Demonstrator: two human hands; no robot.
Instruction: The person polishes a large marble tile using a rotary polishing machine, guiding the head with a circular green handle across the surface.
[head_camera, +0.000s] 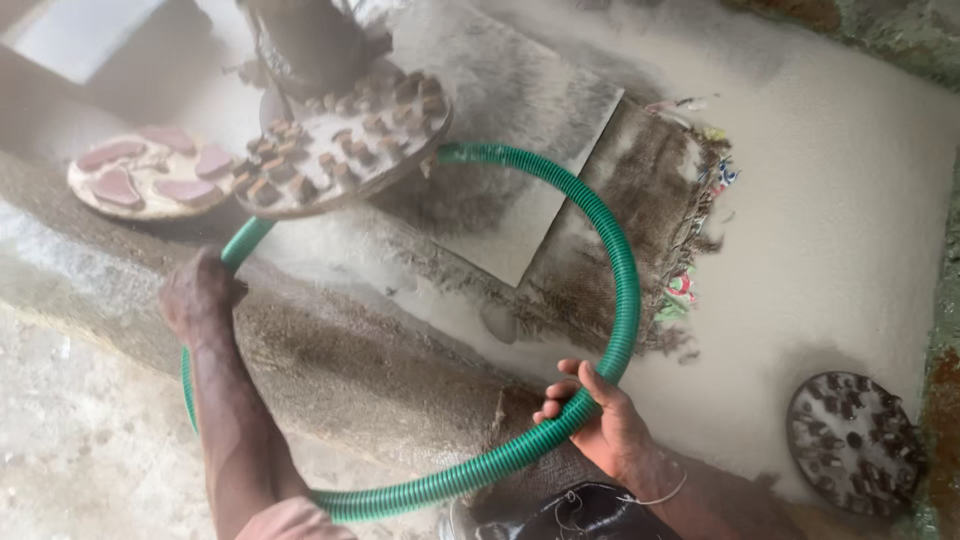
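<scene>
both hands (200, 292) (600, 420) grip the green hose (625, 290); dusty and springy, it could slip and whip into the studded disc (345, 145).

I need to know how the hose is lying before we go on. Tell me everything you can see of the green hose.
The green hose is a ribbed, corrugated tube that looks like flexible plastic, bent into one wide loop. It arcs from beside the studded disc at the top, round the right over the sack cloth, down to the bottom edge. The right hand grips its lower right stretch; the left hand holds it at the left. Both ends are out of sight. It looks wet and dusty.
</scene>
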